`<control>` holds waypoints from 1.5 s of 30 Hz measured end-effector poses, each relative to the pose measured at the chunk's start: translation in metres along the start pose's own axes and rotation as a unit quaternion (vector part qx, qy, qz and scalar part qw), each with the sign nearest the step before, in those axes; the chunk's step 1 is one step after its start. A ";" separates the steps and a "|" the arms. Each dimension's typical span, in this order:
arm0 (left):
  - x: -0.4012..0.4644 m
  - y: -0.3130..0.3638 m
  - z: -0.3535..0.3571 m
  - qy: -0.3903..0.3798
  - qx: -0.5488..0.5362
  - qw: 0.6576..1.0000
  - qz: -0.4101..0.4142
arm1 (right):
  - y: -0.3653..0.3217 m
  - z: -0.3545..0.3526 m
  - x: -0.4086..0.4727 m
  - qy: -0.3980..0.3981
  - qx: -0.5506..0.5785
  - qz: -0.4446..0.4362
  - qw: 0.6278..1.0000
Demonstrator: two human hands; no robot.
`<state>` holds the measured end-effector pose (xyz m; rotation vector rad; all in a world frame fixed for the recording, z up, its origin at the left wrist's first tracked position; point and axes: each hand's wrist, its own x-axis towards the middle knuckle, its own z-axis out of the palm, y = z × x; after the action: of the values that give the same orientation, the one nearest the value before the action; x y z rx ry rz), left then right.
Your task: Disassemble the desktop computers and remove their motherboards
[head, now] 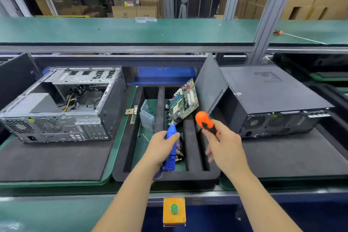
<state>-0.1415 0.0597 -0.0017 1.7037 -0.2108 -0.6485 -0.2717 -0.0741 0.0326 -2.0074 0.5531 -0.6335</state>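
The person is showing two bare forearms, reaching in from the bottom edge. The left hand (161,145) and the right hand (225,146) are wearing no gloves. No sleeve is showing.

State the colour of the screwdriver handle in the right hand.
Orange and black screwdriver handle, seen in the head view.

Single head-worn wide-angle view, looking forward and down from close above the black foam tray (131,124); open computer case (62,103) left of it, closed case (273,96) right.
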 end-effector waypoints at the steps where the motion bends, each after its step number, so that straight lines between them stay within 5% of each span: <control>1: -0.003 0.001 0.002 -0.007 -0.031 0.999 -0.007 | -0.004 0.001 -0.003 -0.022 0.049 0.001 0.999; 6: -0.009 0.000 0.007 -0.005 -0.068 0.998 -0.008 | -0.017 0.012 -0.020 -0.018 0.207 -0.033 0.978; 10: -0.008 -0.004 0.001 0.018 -0.063 0.998 -0.009 | -0.011 0.008 -0.036 -0.162 0.294 -0.011 0.942; 12: -0.009 -0.007 -0.002 0.027 -0.079 0.996 -0.018 | -0.001 0.004 -0.039 -0.181 0.279 0.014 0.943; 17: -0.010 -0.013 -0.006 0.035 -0.055 0.998 -0.021 | 0.027 0.004 -0.038 -0.034 0.208 0.076 0.975; 23: -0.006 -0.019 0.002 0.029 0.020 0.999 -0.008 | 0.054 -0.011 -0.020 0.036 0.158 0.136 0.977; 31: 0.013 -0.020 0.025 0.015 0.149 0.988 0.027 | 0.073 -0.001 0.010 0.049 0.026 0.212 0.976; 39: 0.036 -0.030 0.064 -0.016 0.315 0.944 0.093 | 0.102 -0.013 0.012 0.045 -0.018 0.194 0.980; 45: 0.060 -0.044 0.122 -0.086 0.452 0.880 0.114 | 0.116 -0.052 0.058 0.083 -0.063 0.153 0.983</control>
<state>-0.1647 -0.0611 -0.0738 2.4523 -0.9474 -0.5513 -0.2752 -0.1966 -0.0339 -1.9408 1.0033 -0.5909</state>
